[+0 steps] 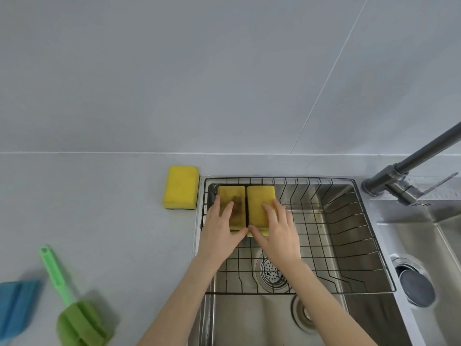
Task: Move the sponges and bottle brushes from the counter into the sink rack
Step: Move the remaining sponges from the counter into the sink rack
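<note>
Sponges are partly dealt with: two yellow ones lie side by side, touching, in the far-left corner of the wire sink rack (349, 245), at about 11 o'clock within it. The stained sponge (233, 203) is on the left and the cleaner sponge (259, 203) is on the right. The left hand (220, 231) rests flat and open on the stained one, fingers spread, and the right hand (279, 226) lies the same way on the cleaner one; neither is gripping, both seem to be pressing or squaring the pair into place.

A third yellow sponge (181, 187) sits on the table (99, 208) just beside the rack's left rim, at about 9 o'clock from the placed pair. The green bottle brush (67, 290) lies well apart at about 7 o'clock, handle pointing away from the person and foam head near the lower edge. A blue brush or sponge (16, 305) sits at the far left edge, cut off by the frame, so I cannot tell which it is.

By my judgement the task is under halfway: two items are racked and at least three wait on the table.
</note>
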The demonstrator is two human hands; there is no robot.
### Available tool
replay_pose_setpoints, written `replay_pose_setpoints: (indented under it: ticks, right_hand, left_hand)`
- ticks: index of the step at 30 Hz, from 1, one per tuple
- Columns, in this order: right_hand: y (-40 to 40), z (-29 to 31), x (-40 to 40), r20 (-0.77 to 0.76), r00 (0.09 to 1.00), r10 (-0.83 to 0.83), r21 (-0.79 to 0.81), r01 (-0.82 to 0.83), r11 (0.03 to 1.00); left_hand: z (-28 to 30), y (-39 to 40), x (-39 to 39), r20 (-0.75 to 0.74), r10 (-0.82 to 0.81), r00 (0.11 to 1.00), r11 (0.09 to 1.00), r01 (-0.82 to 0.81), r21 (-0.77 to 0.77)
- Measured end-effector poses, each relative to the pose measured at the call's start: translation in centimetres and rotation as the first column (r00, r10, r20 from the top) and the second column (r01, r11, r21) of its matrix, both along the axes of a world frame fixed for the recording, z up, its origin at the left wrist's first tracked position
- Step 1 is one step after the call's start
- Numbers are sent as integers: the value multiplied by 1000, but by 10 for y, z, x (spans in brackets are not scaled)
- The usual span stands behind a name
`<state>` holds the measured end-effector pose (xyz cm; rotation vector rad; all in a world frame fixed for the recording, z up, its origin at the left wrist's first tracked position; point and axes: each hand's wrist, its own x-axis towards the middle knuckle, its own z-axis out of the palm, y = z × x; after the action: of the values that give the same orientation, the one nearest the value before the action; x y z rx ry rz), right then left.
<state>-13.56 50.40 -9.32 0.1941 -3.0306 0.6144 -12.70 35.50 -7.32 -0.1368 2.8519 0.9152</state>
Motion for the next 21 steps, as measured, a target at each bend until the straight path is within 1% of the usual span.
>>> replay_pose_setpoints:
  ticks: [3,6,8,10,12,13,15,17,19,21]
  right_hand:
    - [-2,5,4,-3,1000,-19,59,19,998]
    - [-8,10,12,-45,999,-24,103,29,994]
    - [-20,15,21,-76,997,35,77,-29,997]
    - [-41,20,34,-81,985,154,21,-153,988]
    - [-66,21,47,-80,956,281,-27,-284,958]
    - [-76,20,52,-76,944,320,-49,-324,945]
    - [-91,17,55,-56,939,339,-75,-342,937]
    - [-102,12,55,-18,937,349,-68,-349,935]
    - [-108,8,56,58,918,392,0,-393,920]
    - [-112,7,59,154,904,399,46,-410,911]
  left_hand:
    - [4,-9,6,9,-42,999,998,42,38]
    - [8,-20,12,-58,-91,994,996,90,-23]
    - [13,-29,15,-121,-93,988,994,86,-62]
    - [18,-42,17,-189,-55,981,995,37,-95]
    - [20,-56,16,-247,5,969,991,-37,-127]
    - [21,-62,15,-259,36,965,987,-75,-143]
    - [22,-71,12,-244,87,966,974,-134,-182]
    - [20,-79,10,-204,140,969,962,-182,-202]
    - [17,-84,8,-175,196,965,950,-231,-211]
    - [15,-89,5,-166,223,961,945,-255,-206]
